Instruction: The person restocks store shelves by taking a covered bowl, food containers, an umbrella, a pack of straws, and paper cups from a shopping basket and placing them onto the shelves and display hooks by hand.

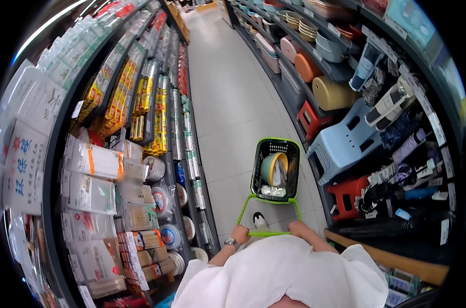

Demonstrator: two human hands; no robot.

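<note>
My left hand point(239, 233), with a watch on its wrist, is closed on the left end of the green handle point(269, 234). At the handle's right end my right hand point(297, 229) is closed too. The handle joins a black basket point(255, 177) with a green rim, which stands on the floor in front of me. Inside the basket lie bowls point(268, 167), one green and one yellow, and items in clear wrapping point(273, 191). One dark shoe point(259, 219) shows between the basket and the handle.
Shelves of packaged goods point(91, 192) line the left side. To the right, shelves hold bowls, a gold bin point(336, 93), a blue stool point(346, 138), red stools point(346, 196) and umbrellas point(410, 146). A tiled aisle floor point(222, 92) runs ahead between them.
</note>
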